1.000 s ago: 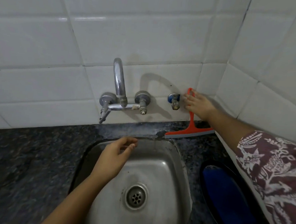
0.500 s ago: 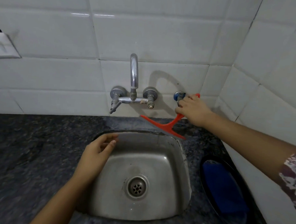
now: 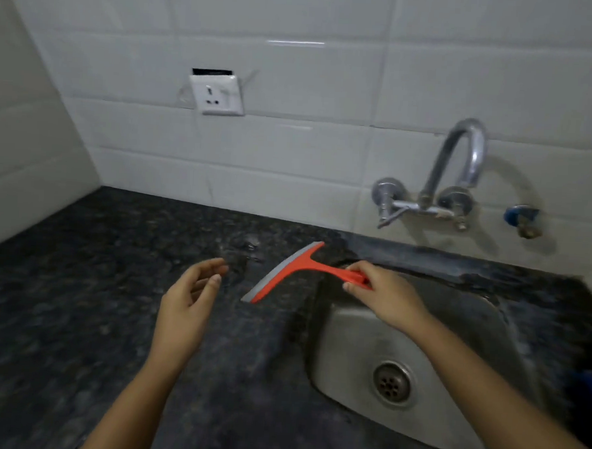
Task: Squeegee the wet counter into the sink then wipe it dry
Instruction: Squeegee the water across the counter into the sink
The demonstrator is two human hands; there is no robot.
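Squeegee (image 3: pixel 285 272) is now over the dark desk (image 3: pixel 78 298) left of the sink (image 3: pixel 418 351), away from the tap (image 3: pixel 455 171). The right hand (image 3: pixel 383 294) grips its handle. The left hand (image 3: pixel 187 301), off the sink rim, hovers relaxed, holding nothing.

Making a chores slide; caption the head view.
Right hand holds the orange plastic squeegee by its handle, blade over the dark speckled stone counter beside the steel sink; left hand open.

White glossy tiled back wall (image 3: pixel 291 155) meets tiled side wall (image 3: pixel 24 141) at left corner. White socket (image 3: pixel 216 95) on back wall. Chrome tap (image 3: pixel 455 174) wall-mounted at right, blue-handled valve (image 3: pixel 521 219) beside it.
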